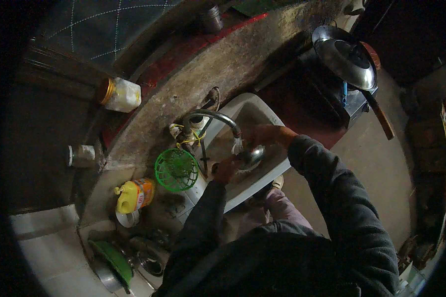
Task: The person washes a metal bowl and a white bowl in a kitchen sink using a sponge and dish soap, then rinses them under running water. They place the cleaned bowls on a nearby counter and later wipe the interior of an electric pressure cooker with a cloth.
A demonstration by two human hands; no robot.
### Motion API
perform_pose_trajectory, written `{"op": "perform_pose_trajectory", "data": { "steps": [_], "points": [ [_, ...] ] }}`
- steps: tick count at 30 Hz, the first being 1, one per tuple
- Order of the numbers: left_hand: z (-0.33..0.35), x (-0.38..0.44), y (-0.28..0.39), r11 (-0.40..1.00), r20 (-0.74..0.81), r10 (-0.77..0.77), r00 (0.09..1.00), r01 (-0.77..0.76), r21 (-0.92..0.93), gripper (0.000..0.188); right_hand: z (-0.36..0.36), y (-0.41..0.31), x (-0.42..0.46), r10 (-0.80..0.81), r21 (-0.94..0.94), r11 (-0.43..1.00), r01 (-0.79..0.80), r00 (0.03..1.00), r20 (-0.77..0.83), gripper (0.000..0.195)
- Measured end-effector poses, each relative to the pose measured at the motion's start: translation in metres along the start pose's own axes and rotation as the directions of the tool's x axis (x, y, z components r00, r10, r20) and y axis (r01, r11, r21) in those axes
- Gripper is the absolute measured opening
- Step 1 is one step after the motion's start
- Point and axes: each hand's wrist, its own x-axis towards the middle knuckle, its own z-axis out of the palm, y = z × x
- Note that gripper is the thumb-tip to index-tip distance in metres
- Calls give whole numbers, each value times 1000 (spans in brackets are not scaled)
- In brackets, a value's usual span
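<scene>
My left hand (pixel 226 169) grips the near-left edge of a small shiny round metal vessel (pixel 255 155), perhaps a bowl, tilted inside the sink. From the spout of a curved metal faucet (pixel 223 117), water runs down at the vessel's far-left side. My right hand (pixel 269 135) is over the sink, just beyond the vessel. It is blurred and partly in shadow, so its fingers and anything in them cannot be made out. Both hands are within the rim of the pale rectangular sink (pixel 258 185).
A green plastic basket (pixel 176 170) stands left of the sink, near a yellow detergent jug (pixel 135 195). At the right, a wok with a metal lid (pixel 347 61) sits on a stove, its wooden handle (pixel 381 117) jutting out. Jars (pixel 122 94) line the ledge.
</scene>
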Motion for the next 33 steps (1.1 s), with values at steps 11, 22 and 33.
{"op": "perform_pose_trajectory", "data": {
  "steps": [11, 22, 33],
  "points": [
    [41, 1, -20, 692, -369, -299, 880, -67, -719, 33, 141, -40, -30, -346, -419, 907, 49, 652, -674, 43],
    [22, -54, 19, 405, -208, -105, 973, -149, -902, 28, 87, 39, 2, 70, 577, 724, 378, 792, -607, 47],
    [27, -26, -12, -39, -135, -473, 870, -174, -984, 20, 195, -32, -21, -147, -102, 987, 128, 423, -894, 36]
  ]
}}
